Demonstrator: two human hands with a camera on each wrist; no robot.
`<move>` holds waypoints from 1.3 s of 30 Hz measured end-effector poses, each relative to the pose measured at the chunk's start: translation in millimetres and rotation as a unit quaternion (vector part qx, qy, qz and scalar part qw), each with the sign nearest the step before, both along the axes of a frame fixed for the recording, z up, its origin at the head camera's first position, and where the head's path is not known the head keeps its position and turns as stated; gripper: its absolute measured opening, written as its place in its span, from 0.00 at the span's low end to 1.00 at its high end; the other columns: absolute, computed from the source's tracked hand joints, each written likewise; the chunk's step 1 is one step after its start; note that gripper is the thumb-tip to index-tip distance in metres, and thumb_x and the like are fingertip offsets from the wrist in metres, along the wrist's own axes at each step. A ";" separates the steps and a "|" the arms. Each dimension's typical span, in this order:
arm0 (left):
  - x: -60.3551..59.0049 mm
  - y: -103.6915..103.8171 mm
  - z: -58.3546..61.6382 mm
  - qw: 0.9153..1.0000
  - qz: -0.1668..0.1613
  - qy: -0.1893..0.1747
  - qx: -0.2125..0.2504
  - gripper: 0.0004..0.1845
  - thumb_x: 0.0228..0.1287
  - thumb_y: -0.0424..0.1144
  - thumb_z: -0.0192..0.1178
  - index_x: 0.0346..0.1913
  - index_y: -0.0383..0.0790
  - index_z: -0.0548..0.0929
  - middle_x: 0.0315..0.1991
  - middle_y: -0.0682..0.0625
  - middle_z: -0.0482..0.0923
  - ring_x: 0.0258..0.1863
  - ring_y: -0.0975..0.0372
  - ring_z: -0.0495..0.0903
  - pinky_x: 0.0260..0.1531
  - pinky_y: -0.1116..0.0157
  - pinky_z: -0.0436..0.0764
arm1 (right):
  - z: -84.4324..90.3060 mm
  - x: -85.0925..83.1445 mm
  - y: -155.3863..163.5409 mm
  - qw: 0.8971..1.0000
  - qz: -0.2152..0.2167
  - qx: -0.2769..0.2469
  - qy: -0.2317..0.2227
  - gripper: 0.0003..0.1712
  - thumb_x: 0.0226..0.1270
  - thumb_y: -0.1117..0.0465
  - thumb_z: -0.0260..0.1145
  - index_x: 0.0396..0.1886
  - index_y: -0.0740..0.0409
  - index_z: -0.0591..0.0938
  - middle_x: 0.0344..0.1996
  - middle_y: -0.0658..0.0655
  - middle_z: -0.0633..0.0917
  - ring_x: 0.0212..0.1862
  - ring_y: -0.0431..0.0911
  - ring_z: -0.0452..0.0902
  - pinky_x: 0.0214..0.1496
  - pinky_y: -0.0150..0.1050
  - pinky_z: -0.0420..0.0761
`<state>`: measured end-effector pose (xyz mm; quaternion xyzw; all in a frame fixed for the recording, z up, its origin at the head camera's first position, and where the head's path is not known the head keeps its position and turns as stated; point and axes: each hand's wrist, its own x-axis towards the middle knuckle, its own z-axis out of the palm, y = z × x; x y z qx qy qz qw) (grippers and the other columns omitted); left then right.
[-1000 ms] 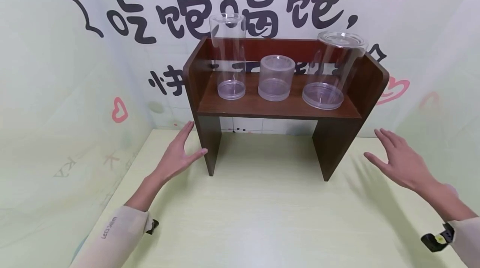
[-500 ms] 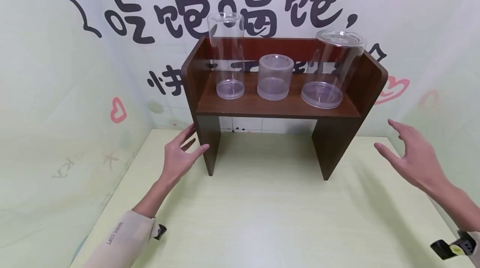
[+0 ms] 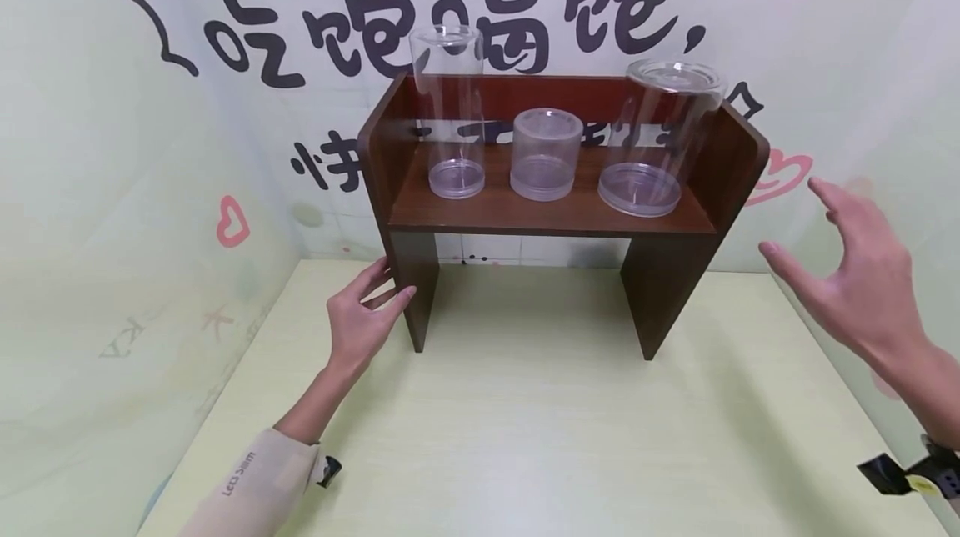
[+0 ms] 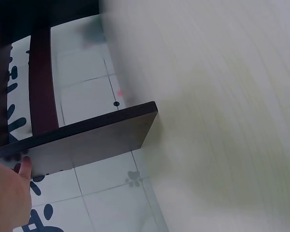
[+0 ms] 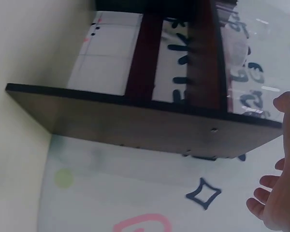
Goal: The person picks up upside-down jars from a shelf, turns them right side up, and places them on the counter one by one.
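A dark brown wooden shelf (image 3: 555, 224) stands on the pale table, bearing a tall clear cylinder jar (image 3: 457, 178), a short frosted one (image 3: 543, 174) and a wide clear one (image 3: 640, 191). My left hand (image 3: 358, 324) grips the shelf's left side panel, the thumb at its front edge and the fingers on its outer face. In the left wrist view, a fingertip (image 4: 25, 166) lies against that panel. My right hand (image 3: 870, 278) is raised in the air, apart from the shelf's right panel (image 3: 671, 295), thumb and fingers spread wide.
The light table (image 3: 525, 429) extends in front of and under the shelf. Behind it hangs a printed cloth backdrop (image 3: 247, 128) with dark characters and pink hearts, which also closes off both sides.
My left hand has moved from just beside the left panel to gripping it. The right hand has risen and drifted right, away from the shelf. The jars stay in place.
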<state>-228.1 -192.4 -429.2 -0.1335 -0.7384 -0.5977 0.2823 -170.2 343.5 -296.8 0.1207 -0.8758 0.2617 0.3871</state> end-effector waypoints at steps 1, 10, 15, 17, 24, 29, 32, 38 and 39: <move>0.0 0.6 -0.4 1.000 0.003 0.005 0.000 0.30 0.55 0.25 0.79 0.63 0.29 0.84 0.57 0.35 0.86 0.54 0.41 0.88 0.43 0.66 0.89 | 4.3 -0.7 -3.3 1.000 0.004 0.003 0.007 0.46 0.63 0.48 0.76 0.80 0.50 0.72 0.70 0.68 0.77 0.60 0.64 0.73 0.69 0.25 0.61; -0.9 9.0 -2.5 0.998 0.047 0.030 -0.006 0.25 0.53 0.22 0.79 0.56 0.26 0.87 0.52 0.34 0.88 0.50 0.41 0.89 0.40 0.70 0.88 | 38.4 -10.5 -35.5 0.998 0.029 0.011 0.062 0.52 0.62 0.30 0.70 0.77 0.56 0.75 0.73 0.64 0.76 0.74 0.62 0.69 0.76 0.53 0.70; 0.7 18.1 2.5 0.996 0.081 0.033 -0.008 0.22 0.52 0.19 0.77 0.53 0.21 0.87 0.49 0.29 0.88 0.47 0.38 0.89 0.39 0.68 0.89 | 55.1 -16.0 -52.3 0.996 0.040 0.012 0.079 0.52 0.62 0.30 0.69 0.76 0.58 0.75 0.74 0.63 0.76 0.75 0.60 0.69 0.77 0.54 0.70; 3.9 22.8 7.6 0.995 0.089 0.037 -0.006 0.21 0.53 0.17 0.75 0.52 0.19 0.86 0.47 0.27 0.87 0.46 0.36 0.89 0.39 0.68 0.89 | 61.5 -18.3 -58.3 0.996 0.045 0.014 0.081 0.52 0.62 0.31 0.70 0.77 0.59 0.74 0.74 0.63 0.75 0.76 0.60 0.68 0.77 0.56 0.69; 14.7 34.7 23.2 0.992 0.111 0.051 0.014 0.16 0.55 0.16 0.71 0.48 0.17 0.86 0.43 0.25 0.87 0.43 0.37 0.89 0.38 0.68 0.89 | 79.4 -32.1 -75.2 0.996 0.060 0.027 0.061 0.48 0.60 0.46 0.74 0.77 0.62 0.72 0.76 0.65 0.73 0.77 0.60 0.65 0.78 0.61 0.69; 14.1 37.4 22.0 0.990 0.127 0.059 0.020 0.14 0.55 0.15 0.70 0.46 0.17 0.86 0.42 0.27 0.88 0.42 0.38 0.89 0.37 0.68 0.89 | 87.6 -44.9 -86.1 0.997 0.051 0.045 0.032 0.50 0.60 0.54 0.79 0.80 0.60 0.70 0.78 0.65 0.69 0.79 0.59 0.63 0.80 0.63 0.65; 13.0 39.1 20.7 0.989 0.137 0.061 0.022 0.14 0.55 0.16 0.70 0.46 0.17 0.86 0.42 0.27 0.88 0.42 0.37 0.89 0.36 0.69 0.89 | 91.5 -53.1 -92.8 0.997 0.046 0.051 0.025 0.50 0.60 0.54 0.80 0.80 0.60 0.69 0.78 0.66 0.68 0.79 0.60 0.62 0.79 0.64 0.65; 11.4 42.9 21.2 0.988 0.143 0.059 0.022 0.14 0.56 0.16 0.69 0.46 0.17 0.86 0.42 0.26 0.87 0.42 0.36 0.89 0.36 0.72 0.89 | 97.9 -67.5 -105.2 0.998 0.029 0.048 -0.009 0.49 0.62 0.51 0.79 0.80 0.58 0.69 0.80 0.65 0.65 0.81 0.59 0.59 0.79 0.65 0.65; 11.2 43.5 21.4 0.988 0.143 0.058 0.022 0.14 0.56 0.16 0.69 0.46 0.16 0.85 0.43 0.26 0.87 0.42 0.36 0.89 0.36 0.72 0.88 | 98.8 -69.5 -107.2 0.998 0.025 0.049 -0.016 0.49 0.62 0.51 0.79 0.80 0.58 0.69 0.80 0.64 0.65 0.81 0.58 0.58 0.79 0.65 0.65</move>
